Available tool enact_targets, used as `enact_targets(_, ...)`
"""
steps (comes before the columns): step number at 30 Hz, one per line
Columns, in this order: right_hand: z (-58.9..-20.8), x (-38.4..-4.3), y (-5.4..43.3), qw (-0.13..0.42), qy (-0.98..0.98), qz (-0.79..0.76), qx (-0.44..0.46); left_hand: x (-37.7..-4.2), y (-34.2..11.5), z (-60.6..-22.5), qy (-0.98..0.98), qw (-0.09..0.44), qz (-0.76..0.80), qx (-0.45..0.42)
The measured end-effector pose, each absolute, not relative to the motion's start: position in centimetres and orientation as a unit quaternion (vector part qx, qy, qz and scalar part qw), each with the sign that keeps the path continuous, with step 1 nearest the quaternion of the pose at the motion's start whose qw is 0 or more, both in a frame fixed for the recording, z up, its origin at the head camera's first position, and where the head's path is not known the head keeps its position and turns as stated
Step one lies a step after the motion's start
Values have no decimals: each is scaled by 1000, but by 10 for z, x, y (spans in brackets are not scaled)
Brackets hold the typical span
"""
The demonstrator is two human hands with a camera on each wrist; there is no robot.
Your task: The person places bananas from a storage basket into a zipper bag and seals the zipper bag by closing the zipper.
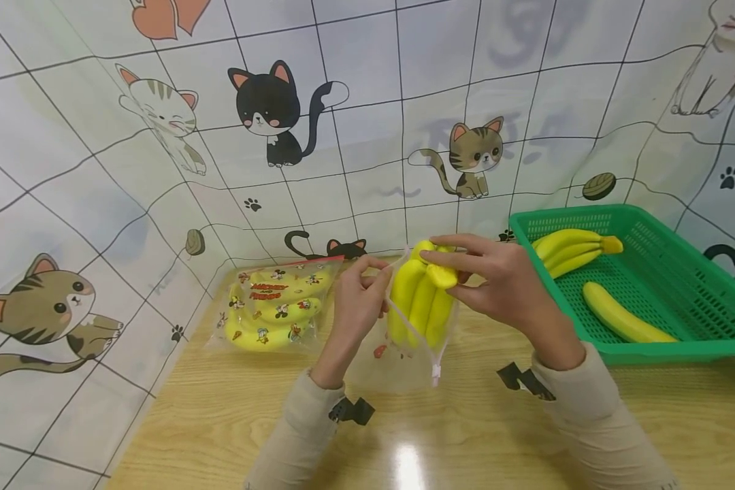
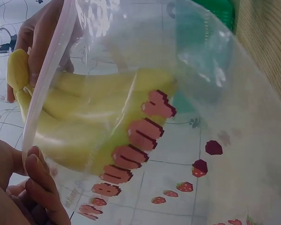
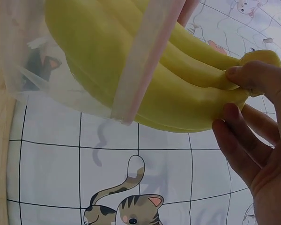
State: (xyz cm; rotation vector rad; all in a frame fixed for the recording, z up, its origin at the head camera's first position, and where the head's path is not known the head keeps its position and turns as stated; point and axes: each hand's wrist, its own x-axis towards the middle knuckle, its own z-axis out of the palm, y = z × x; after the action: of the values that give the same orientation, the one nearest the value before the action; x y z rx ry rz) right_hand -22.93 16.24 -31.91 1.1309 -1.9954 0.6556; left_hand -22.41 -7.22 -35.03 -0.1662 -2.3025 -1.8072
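My right hand [image 1: 496, 279] grips a bunch of yellow bananas [image 1: 419, 299] by its stem, thumb on one side and fingers on the other. The lower ends of the bunch are inside a clear zip bag [image 2: 234, 131] printed with strawberries and red lettering, while the stem end stays outside the mouth. With thumb and fingers, my left hand [image 1: 358, 296] pinches the left side of the bag's rim. A pinkish zip strip [image 3: 150, 61] crosses the bananas at the opening, and a small slider [image 1: 436, 373] hangs at its lower corner.
To the left, a clear bag [image 1: 275, 306] with a red top edge and cartoon print holds more bananas on the wooden table [image 1: 465, 435]. A green basket [image 1: 680, 352] at the right contains a banana bunch [image 1: 566, 246] and a single banana [image 1: 621, 316]. Behind hangs a cat-patterned sheet [image 1: 373, 150].
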Motion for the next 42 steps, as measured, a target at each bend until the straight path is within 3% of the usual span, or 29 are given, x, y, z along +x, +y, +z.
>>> enact_targets(6, -326, -233, 161, 338, -786, 260, 448, -223, -72, -351, -778, 103, -616, -61)
enact_targets(18, -333, -233, 152, 360, -813, 249, 385, -223, -70, -353, -775, 103, -620, -66)
enact_targets(29, -335, -234, 144, 342, -823, 196, 409, -224, -73, -352, -774, 111, -621, -60)
enact_targets(42, -342, -234, 136, 287, -801, 245, 464, -226, -74, -352, -769, 111, -625, -70)
